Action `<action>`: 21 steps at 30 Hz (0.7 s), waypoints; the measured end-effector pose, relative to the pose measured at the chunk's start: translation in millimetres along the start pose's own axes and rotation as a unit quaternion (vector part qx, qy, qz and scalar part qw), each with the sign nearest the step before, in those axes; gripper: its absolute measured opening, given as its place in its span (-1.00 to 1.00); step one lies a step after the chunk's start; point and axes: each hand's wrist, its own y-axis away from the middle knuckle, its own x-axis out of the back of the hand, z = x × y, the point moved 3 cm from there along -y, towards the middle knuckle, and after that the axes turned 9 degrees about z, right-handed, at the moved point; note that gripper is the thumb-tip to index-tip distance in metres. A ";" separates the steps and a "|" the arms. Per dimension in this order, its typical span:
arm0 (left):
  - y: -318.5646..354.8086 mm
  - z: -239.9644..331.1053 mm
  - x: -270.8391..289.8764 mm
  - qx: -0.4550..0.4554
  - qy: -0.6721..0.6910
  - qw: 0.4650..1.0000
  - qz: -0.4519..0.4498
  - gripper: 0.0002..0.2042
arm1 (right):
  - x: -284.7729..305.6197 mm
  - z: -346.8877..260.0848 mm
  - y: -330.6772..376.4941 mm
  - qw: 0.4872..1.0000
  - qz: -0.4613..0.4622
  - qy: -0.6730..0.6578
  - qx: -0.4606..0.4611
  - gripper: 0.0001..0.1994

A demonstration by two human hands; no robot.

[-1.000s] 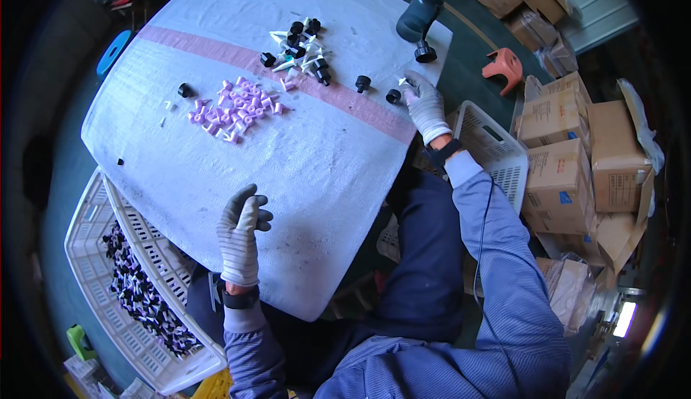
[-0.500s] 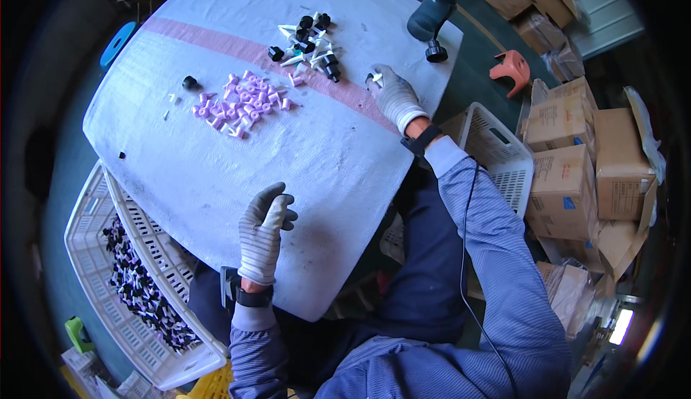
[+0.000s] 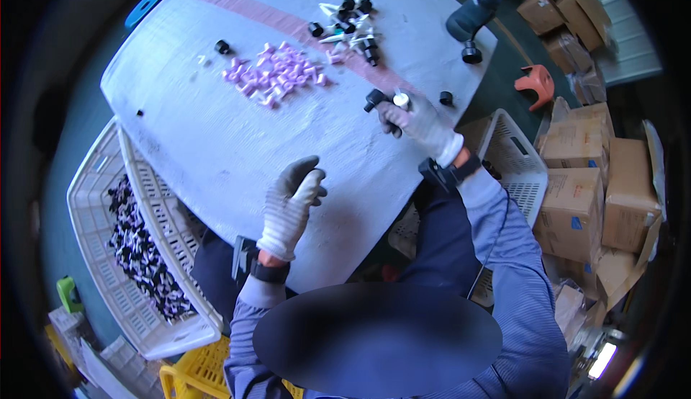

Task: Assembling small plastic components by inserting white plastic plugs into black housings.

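While the right hand [image 3: 426,124] is over the counter [image 3: 194,122], its gloved fingers are bent together and clamped on a black cap [image 3: 373,100], which juts out left of the fingertips. A white piece [image 3: 402,100] shows at the upper side of the same fingers; whether it joins the cap, cannot tell.

Left hand [image 3: 286,208]: gloved, fingers loosely curled, thumb apart from the index finger; contact with the counter below cannot be told.

Surroundings, by position from the fingers. Beyond the left fingers and slightly left: loose heap of pink-purple parts [image 3: 277,75]. Farther left, past that heap: one single black knob [image 3: 222,47]. Beyond the right fingers and to their left: mixed cluster of black caps and white pointed nozzles [image 3: 348,27], some overlapping. Just right of the right hand: a lone black part [image 3: 446,99]. Farther beyond, to the right: dark teal bottle [image 3: 468,19].

Well left of the left fingers, beside the counter: white crate [image 3: 132,155] holding many black and pale purple pieces [image 3: 147,258].
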 end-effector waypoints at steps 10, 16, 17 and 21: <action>14.9 -15.1 -18.3 -0.041 0.107 0.993 0.018 -0.63 | -81.5 14.7 76.4 0.992 -0.053 -0.115 -0.013 -0.80; 18.5 -22.5 -10.7 -0.025 0.083 0.995 0.039 -0.68 | -94.7 28.9 79.7 0.991 -0.048 -0.121 -0.019 -0.78; 18.2 -23.9 -9.6 -0.035 0.085 0.995 0.046 -0.69 | -95.9 30.5 79.3 0.990 -0.053 -0.128 -0.016 -0.78; 16.3 -30.6 -7.2 -0.038 0.082 0.995 0.052 -0.69 | -99.7 32.3 79.7 0.987 -0.052 -0.148 -0.033 -0.79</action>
